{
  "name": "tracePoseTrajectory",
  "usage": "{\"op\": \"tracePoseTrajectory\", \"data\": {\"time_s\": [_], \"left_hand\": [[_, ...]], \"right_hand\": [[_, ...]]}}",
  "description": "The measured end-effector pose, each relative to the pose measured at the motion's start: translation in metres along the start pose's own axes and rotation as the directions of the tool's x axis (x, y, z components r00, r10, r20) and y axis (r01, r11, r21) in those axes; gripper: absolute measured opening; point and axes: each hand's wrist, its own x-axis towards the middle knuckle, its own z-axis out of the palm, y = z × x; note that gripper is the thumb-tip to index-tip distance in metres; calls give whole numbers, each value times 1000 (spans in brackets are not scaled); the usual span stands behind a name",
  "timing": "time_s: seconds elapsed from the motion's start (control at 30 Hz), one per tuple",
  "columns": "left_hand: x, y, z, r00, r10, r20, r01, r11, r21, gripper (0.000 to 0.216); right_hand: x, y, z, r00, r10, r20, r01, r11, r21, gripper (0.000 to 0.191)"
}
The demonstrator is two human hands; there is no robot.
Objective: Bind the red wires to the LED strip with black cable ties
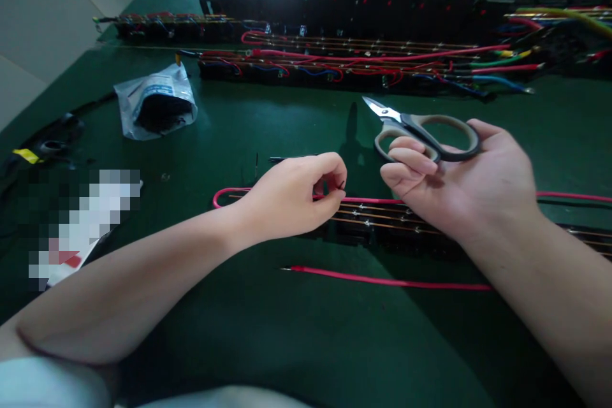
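My right hand (459, 172), palm up, holds a pair of scissors (415, 131) with dark and beige handles; the blades are closed and point left. Thumb and fingertips of my left hand (310, 191) are pinched together, with a small dark bit between them too small to name. Beneath both hands lies a black strip with thin copper-coloured rods (368, 213) and solder points. A red wire (373, 200) runs along its far side and bends round at the left end. Nearer to me, another red wire (382, 280) with a bare tip lies on the green table.
Farther back lie several black wired strips (287, 67) with red, blue, green and yellow wires. An opened plastic bag (157, 105) with dark contents stands at left. Nearby are a dark cable (62, 131) and a white packet (95, 223), partly blurred out.
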Motion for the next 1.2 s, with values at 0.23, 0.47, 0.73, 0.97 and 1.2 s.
{"op": "tracePoseTrajectory", "data": {"time_s": [0.23, 0.47, 0.73, 0.97, 1.2], "left_hand": [[0, -2, 0, 1000, 14, 1, -14, 1000, 19, 6], [-1, 2, -1, 1000, -18, -8, 18, 1000, 23, 9], [-1, 5, -2, 999, -48, 13, 47, 999, 24, 6], [-1, 1, 0, 1000, -3, 19, 2, 1000, 30, 5], [-1, -1, 1, 999, 26, 25, -27, 999, 47, 5]], "right_hand": [[-9, 4, 9, 999, 9, -49, -7, 999, 41, 32], [-16, 5, 10, 998, -29, -50, 30, 999, 20, 30], [-18, 2, 8, 992, -47, -116, 54, 997, 63, 37], [-21, 1, 4, 998, -46, -53, 47, 999, 15, 32], [-21, 1, 10, 995, -3, -98, 3, 1000, 2, 31]]}}
